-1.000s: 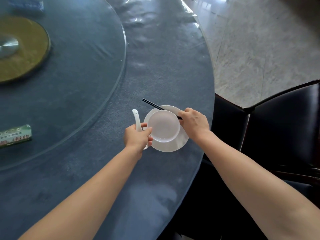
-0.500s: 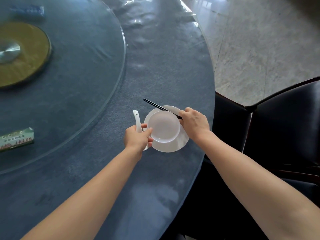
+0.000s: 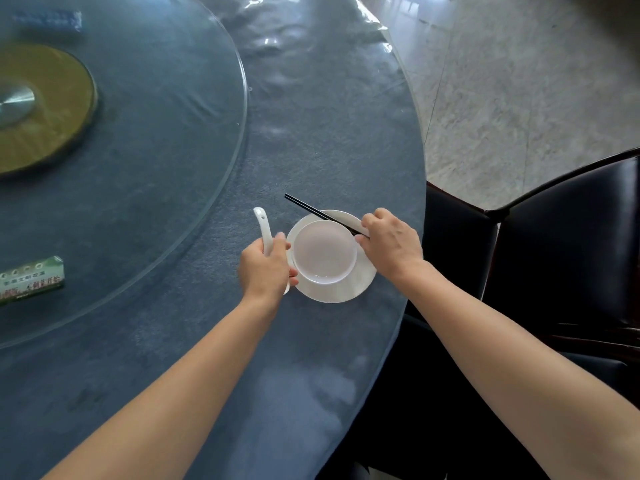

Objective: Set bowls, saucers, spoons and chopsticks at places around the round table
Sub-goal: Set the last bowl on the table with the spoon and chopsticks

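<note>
A white bowl (image 3: 325, 251) sits on a white saucer (image 3: 360, 284) near the right edge of the round blue table (image 3: 311, 133). My left hand (image 3: 265, 271) is closed around a white spoon (image 3: 262, 226) just left of the saucer, the handle pointing away from me. My right hand (image 3: 391, 247) pinches black chopsticks (image 3: 311, 211) that lie across the saucer's far rim, their tips pointing up and to the left.
A glass turntable (image 3: 194, 109) with a yellow-green hub (image 3: 52, 109) covers the table's middle. A green box (image 3: 33, 282) and a blue packet (image 3: 48, 20) lie on it. A dark chair (image 3: 568, 237) stands right of the table, over grey floor tiles.
My left hand has drawn slightly back from the bowl's rim while gripping the spoon. The right hand and chopsticks have hardly moved.
</note>
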### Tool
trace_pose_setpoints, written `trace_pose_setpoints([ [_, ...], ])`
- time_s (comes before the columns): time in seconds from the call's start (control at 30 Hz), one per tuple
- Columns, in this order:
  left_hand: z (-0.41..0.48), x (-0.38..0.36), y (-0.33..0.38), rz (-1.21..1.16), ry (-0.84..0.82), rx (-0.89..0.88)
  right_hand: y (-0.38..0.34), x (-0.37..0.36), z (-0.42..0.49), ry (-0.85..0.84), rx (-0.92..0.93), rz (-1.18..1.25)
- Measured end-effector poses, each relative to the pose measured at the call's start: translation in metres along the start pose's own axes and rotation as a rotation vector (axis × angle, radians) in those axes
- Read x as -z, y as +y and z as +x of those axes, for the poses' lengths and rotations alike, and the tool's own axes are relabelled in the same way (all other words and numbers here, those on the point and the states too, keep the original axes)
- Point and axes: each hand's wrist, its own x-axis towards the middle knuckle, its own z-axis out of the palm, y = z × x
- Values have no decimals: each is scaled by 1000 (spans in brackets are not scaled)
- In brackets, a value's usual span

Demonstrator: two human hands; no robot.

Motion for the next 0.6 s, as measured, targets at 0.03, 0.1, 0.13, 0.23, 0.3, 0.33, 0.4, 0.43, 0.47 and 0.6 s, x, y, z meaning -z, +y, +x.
trace_pose_setpoints([
  [0.03, -3, -1, 6, -74, -80, 28, 2, 6, -4, 69, -24, 81],
  [0.1, -9, -3, 20, -170, -394, 139, 2, 22, -11, 123, -36, 356],
  [0.13, -10, -3, 26, -92, -567, 176, 0, 32, -13, 40, -44, 573],
  [0.23, -14, -9, 41, 327, -857, 108, -5, 49, -18, -406, -70, 1184],
  [0.3, -16, -13, 46, 375, -884, 76, -7, 52, -21, -480, -63, 1252],
  [0.33, -15, -14, 47, 351, -883, 74, -7, 51, -22, -449, -77, 1230],
  [0.4, -13, -12, 44, 267, -866, 66, -5, 47, -23, -370, -113, 1151],
  [0.43, -11, -9, 41, 229, -853, 52, -3, 46, -23, -350, -124, 1115],
  [0.47, -10, -7, 38, 194, -844, 32, -2, 45, -24, -341, -134, 1102],
  [0.6, -13, -7, 27, 30, -731, -12, -8, 44, -21, -234, -227, 1227],
])
